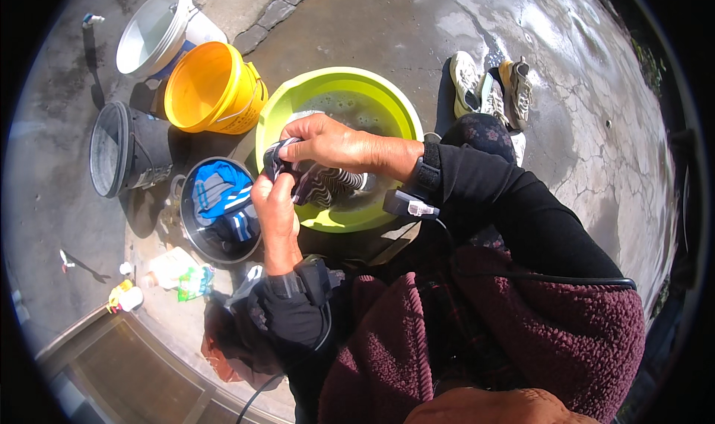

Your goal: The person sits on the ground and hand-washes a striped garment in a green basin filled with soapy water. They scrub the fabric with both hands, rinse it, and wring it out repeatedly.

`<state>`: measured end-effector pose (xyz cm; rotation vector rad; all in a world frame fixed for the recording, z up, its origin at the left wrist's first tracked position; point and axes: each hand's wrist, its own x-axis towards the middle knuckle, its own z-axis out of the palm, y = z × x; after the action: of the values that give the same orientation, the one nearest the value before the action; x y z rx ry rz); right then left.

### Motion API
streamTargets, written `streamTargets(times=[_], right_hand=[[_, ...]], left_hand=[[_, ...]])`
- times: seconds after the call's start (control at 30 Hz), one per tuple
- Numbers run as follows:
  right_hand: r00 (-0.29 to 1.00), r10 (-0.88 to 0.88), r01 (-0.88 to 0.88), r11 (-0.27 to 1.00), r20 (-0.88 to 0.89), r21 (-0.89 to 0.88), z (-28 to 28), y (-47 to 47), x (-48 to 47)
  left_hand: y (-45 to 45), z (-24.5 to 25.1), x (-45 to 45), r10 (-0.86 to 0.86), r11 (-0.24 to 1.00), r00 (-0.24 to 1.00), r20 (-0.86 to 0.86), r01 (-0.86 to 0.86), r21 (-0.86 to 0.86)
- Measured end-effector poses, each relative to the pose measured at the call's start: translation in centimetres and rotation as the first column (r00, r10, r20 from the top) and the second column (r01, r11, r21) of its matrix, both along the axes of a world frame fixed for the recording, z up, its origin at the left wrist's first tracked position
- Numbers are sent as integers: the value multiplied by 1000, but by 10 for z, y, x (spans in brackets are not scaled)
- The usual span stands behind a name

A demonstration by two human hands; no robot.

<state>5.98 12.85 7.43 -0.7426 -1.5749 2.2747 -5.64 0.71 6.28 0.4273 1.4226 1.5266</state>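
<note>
Both hands grip a dark striped cloth (pixel 329 185) with pale wavy lines. My right hand (pixel 321 142) pinches its upper edge between thumb and fingers. Just below, my left hand (pixel 276 203) holds the bunched edge from the left, thumb up. The cloth hangs down into a lime-green basin (pixel 338 73), and its lower part meets the cloudy, sudsy water (pixel 357 108). A wrist strap with a small device is on each arm; a cable runs along the sleeves.
A metal pot (pixel 192 237) beside the basin holds blue and dark clothes (pixel 220 192). Further left stand a yellow bucket (pixel 204 88), a white bucket (pixel 151 33) and a dark grey bucket (pixel 111 150). Shoes (pixel 466 83) stand at right. A green packet (pixel 195 282) and bottles lie lower left.
</note>
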Motion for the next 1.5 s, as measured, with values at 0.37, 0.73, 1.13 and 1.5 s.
streamTargets(times=[0.37, 0.73, 1.13, 1.5], right_hand=[[998, -33, 6, 900, -55, -437, 11, 13, 5], [999, 16, -30, 921, -40, -388, 11, 18, 7], [999, -27, 16, 911, -22, -413, 3, 12, 4], [982, -1, -85, 888, -187, -451, 5, 18, 3]], left_hand=[[-5, 8, -16, -81, 983, 957, 279, 31, 178], [-7, 14, -11, -130, 979, 959, 252, 84, 185], [-4, 16, -10, -60, 996, 989, 134, 51, 72], [-5, 22, -14, -60, 977, 966, 251, 6, 211]])
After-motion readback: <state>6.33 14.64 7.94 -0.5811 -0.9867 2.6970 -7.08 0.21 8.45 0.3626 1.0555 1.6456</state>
